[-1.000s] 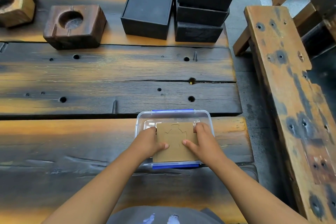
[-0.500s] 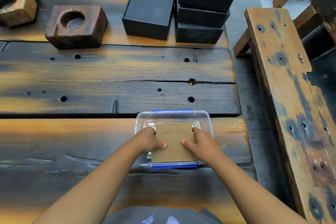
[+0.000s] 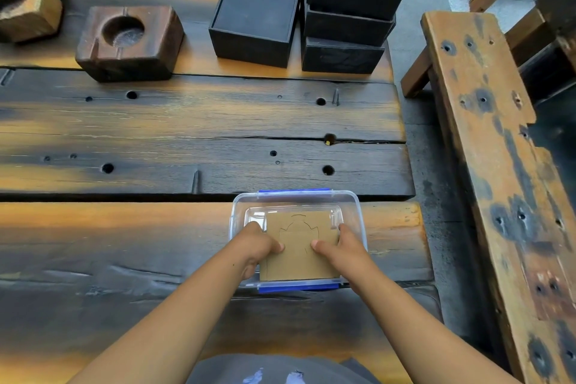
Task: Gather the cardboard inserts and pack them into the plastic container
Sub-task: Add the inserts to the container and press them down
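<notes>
A clear plastic container (image 3: 355,212) with blue clips sits on the wooden table near its front right corner. A brown cardboard insert (image 3: 300,256) with cut outlines lies inside it, its near edge raised to the container's near rim. My left hand (image 3: 258,248) grips the insert's left edge, thumb on top. Gripping the right edge the same way is my right hand (image 3: 341,251). Both hands reach down into the container.
Black boxes (image 3: 258,14) stand at the table's far side, one stack (image 3: 349,9) topped by a box of cardboard pieces. Two wooden blocks with round hollows (image 3: 127,40) sit far left. A wooden bench (image 3: 498,181) runs along the right, across a gap.
Both hands have slid slightly toward me along the insert's edges, thumbs now closer together on top. The insert sits a little lower in the container.
</notes>
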A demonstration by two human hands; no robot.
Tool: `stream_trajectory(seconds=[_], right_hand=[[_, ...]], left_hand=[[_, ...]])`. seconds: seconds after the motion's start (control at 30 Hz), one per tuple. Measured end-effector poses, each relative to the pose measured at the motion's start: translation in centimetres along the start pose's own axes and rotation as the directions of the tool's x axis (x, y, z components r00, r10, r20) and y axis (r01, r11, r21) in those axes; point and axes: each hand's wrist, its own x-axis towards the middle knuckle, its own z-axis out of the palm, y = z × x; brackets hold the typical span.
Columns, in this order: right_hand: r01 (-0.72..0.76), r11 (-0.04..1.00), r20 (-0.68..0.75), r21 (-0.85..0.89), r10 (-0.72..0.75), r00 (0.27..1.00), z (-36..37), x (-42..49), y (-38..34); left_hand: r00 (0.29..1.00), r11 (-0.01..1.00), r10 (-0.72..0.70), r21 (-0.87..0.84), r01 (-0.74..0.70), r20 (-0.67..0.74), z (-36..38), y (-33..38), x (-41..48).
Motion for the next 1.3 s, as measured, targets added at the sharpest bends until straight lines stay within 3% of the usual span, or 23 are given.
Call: stream_trajectory(seconds=[0.27, 0.53, 0.9, 1.3], right_hand=[[-0.103, 0.994, 0.048, -0.033, 0.104, 0.993, 0.1, -0.2, 0.3], [-0.148, 0.987, 0.056, -0.060, 0.151, 0.987, -0.1, -0.2, 0.2], [-0.179, 0.983, 0.069, -0.025, 0.181, 0.981, 0.0, -0.7, 0.1], [-0.170, 0.980, 0.049, -0.099, 0.175, 0.983, 0.5, -0.9, -0.3]], left_hand=[[0.999, 0.994, -0.033, -0.109, 0.029, -0.033, 0.4, -2.5, -0.3], [0.999, 0.994, -0.037, -0.106, 0.035, -0.016, 0.9, -2.4, -0.1], [0.999, 0.999, -0.038, -0.034, 0.036, -0.038, 0.7, -2.4, 0.0], [1.000, 0.998, 0.000, 0.069, 0.001, -0.019, 0.1, -2.6, -0.4]])
